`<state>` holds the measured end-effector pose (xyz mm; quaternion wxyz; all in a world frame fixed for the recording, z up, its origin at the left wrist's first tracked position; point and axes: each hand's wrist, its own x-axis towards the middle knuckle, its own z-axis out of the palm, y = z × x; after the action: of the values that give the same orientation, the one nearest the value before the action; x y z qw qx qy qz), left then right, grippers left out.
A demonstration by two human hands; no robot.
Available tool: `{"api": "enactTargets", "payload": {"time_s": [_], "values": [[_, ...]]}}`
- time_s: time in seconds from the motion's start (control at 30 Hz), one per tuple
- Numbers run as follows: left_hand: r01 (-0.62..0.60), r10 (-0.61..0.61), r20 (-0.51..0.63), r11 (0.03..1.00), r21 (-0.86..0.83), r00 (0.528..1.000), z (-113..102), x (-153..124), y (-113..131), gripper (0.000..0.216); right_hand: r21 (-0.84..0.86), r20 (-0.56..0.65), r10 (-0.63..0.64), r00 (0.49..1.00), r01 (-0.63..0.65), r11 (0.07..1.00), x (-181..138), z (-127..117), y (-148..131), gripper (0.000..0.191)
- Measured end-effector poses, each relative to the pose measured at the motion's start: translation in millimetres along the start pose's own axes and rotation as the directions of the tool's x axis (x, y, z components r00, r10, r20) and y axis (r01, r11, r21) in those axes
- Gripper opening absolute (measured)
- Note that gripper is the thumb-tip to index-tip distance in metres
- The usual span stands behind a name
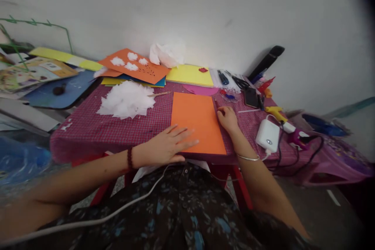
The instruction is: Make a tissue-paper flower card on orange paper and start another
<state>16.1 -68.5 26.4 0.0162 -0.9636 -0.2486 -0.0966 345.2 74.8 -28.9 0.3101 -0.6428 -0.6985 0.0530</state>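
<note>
An orange paper sheet (197, 119) lies flat on the small table covered with a red checked cloth (117, 129). My left hand (168, 144) rests flat on the sheet's near left corner, fingers stretched out. My right hand (227, 119) sits at the sheet's right edge with its fingers curled, seemingly pinching a thin dark stick or pencil that is too small to name for sure. A heap of white cotton (126, 100) lies to the left of the sheet.
Yellow (190, 74) and pink paper, another orange sheet with cotton tufts (133, 65), scissors (240, 82), a phone (251, 97), a white charger block (268, 135) with cables and a glue gun (278, 116) crowd the back and right. Books and card lie at left.
</note>
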Motion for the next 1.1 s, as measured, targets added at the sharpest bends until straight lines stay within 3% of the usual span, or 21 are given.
{"api": "enactTargets", "payload": {"time_s": [0.2,0.3,0.47,0.6,0.8,1.1], "values": [[0.245,-0.247,0.002,0.963,0.114,0.969,-9,0,-31,0.048,0.058,-0.041,0.061,0.997,-0.058,0.997,2,1,-6,0.03],[0.352,-0.354,-0.001,0.927,0.129,0.935,5,7,-49,0.045,0.079,-0.066,0.096,0.993,-0.09,0.993,3,0,-8,0.029],[0.511,-0.511,-0.019,0.859,0.01,0.859,39,19,-69,0.059,0.076,-0.065,0.137,0.988,-0.132,0.988,6,0,-10,0.027],[0.49,-0.489,0.035,0.872,-0.014,0.872,48,21,-83,0.059,0.054,-0.052,0.165,0.985,-0.163,0.985,9,2,-6,0.029],[0.466,-0.465,0.057,0.885,-0.008,0.884,44,20,-89,0.057,0.047,-0.01,0.186,0.982,-0.186,0.981,11,1,-3,0.027],[0.484,-0.491,-0.066,0.87,-0.095,0.869,31,22,-74,0.058,0.029,-0.014,0.225,0.974,-0.224,0.974,13,-1,-6,0.03]]}}
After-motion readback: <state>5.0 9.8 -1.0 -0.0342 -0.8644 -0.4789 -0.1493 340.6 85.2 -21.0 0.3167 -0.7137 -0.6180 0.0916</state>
